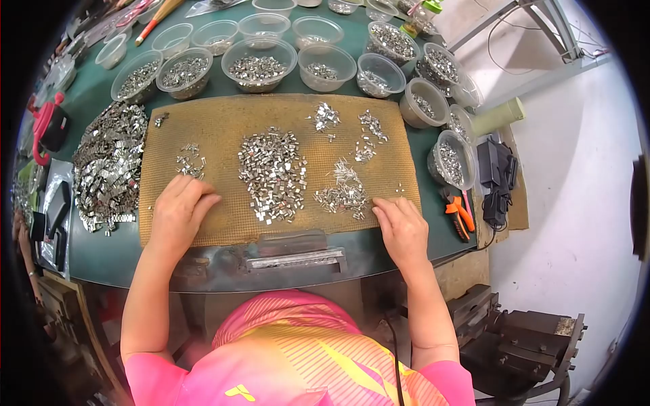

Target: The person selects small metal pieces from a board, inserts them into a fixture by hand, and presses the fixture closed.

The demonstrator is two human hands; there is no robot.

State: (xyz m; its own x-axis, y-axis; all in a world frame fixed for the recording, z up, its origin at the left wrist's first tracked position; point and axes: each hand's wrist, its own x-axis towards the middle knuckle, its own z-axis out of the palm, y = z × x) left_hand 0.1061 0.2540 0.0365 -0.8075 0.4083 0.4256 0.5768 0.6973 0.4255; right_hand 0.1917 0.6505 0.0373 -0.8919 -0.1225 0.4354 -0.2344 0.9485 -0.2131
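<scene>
1. Head view: small metal pieces, silvery, shiny and block-like, lie in a dense heap at the middle of a tan textured mat on the green table.
2. Slim, needle-like pins form a looser pile to the right, with two bright clusters above it; a small pile sits on the left.
3. Both hands are well apart. The left hand, fingers curled, is at the small pile; the right hand, thumb near forefinger, is just beside the pins. I cannot tell whether either pinches a piece.
4. The left fingertips are hard to make out, the dark lens border cuts off the far left, and some bowls leave the top edge.
5. Clear plastic bowls line the mat's far side and right. The large bowl holds metal pieces, as does the nearest right-hand bowl.
</scene>
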